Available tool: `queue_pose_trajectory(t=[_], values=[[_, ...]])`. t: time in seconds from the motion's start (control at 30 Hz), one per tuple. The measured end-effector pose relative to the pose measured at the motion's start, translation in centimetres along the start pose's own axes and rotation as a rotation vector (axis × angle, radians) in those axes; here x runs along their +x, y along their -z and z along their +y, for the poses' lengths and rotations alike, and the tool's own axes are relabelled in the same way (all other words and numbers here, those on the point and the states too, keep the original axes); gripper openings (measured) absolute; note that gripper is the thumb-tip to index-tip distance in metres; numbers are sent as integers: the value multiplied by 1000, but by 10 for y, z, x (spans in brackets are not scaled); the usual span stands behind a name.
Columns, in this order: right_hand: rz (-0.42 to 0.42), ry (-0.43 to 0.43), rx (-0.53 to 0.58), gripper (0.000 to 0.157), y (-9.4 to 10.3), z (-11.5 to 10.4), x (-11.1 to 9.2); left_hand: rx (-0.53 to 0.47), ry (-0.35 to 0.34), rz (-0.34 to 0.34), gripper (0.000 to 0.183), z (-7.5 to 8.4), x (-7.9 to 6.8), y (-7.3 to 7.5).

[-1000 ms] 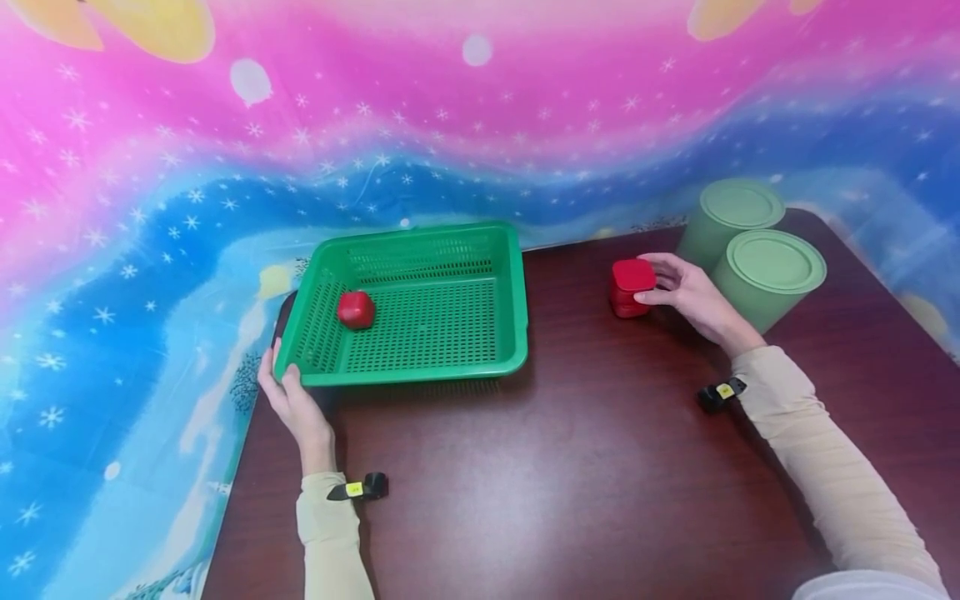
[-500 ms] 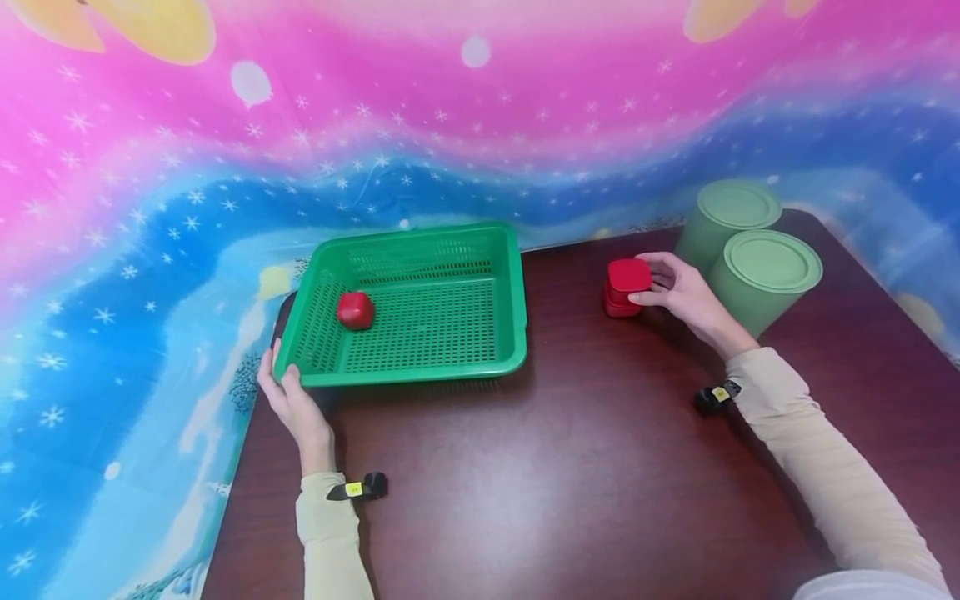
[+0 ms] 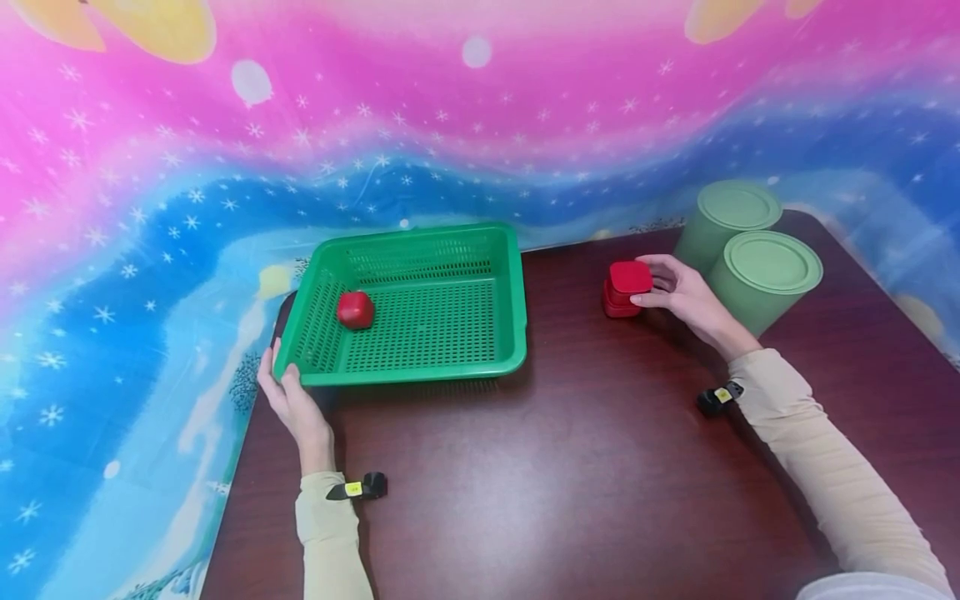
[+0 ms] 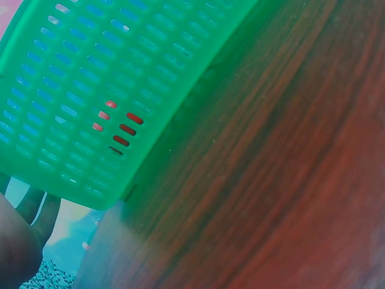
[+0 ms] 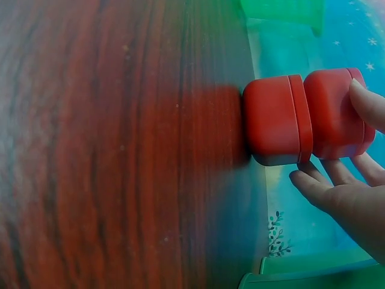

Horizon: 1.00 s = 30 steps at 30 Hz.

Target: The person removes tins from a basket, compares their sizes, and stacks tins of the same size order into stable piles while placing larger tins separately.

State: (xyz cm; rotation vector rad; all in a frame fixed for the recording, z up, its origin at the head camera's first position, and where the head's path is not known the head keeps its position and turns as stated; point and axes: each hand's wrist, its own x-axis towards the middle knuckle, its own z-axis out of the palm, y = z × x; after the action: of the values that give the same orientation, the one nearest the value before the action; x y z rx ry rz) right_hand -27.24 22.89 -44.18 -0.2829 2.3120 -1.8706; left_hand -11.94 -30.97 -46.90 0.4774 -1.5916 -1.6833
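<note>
My right hand (image 3: 690, 300) pinches a small red lidded box (image 3: 630, 278) with rounded corners between thumb and fingers. Right under it is a second red box (image 3: 621, 309), which stands on the table; in the right wrist view the upper box (image 5: 337, 114) and the lower box (image 5: 277, 120) appear side by side, their faces close together. At the left, my left hand (image 3: 296, 408) grips the near left corner of a green perforated basket (image 3: 420, 377). Inside the basket, towards its left side, lies another red box (image 3: 356, 309).
Two pale green lidded canisters (image 3: 738, 208) stand at the back right, just beyond my right hand. Dark brown wood-grain table (image 3: 525, 483) extends in front of the basket. A colourful snowflake-patterned cloth (image 3: 450, 125) hangs behind the table.
My right hand has shifted slightly left with the upper red box, and the lower box has moved a little left too. The left hand and basket have stayed put.
</note>
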Motion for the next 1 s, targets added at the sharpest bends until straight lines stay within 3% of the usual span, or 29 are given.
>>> queue_pose_trajectory(t=[0.2,0.37,0.6,1.0], values=[[-3,1,3,65,0,0,0,0,-9,0,53,0,0,0],[-3,27,-68,70,1,-8,0,-7,-13,2,54,0,0,-1],[30,144,-153,76,-4,-47,-4,3,-14,6,52,1,1,-1],[26,247,-201,67,-43,-109,7,-6,-16,5,52,-1,2,-1]])
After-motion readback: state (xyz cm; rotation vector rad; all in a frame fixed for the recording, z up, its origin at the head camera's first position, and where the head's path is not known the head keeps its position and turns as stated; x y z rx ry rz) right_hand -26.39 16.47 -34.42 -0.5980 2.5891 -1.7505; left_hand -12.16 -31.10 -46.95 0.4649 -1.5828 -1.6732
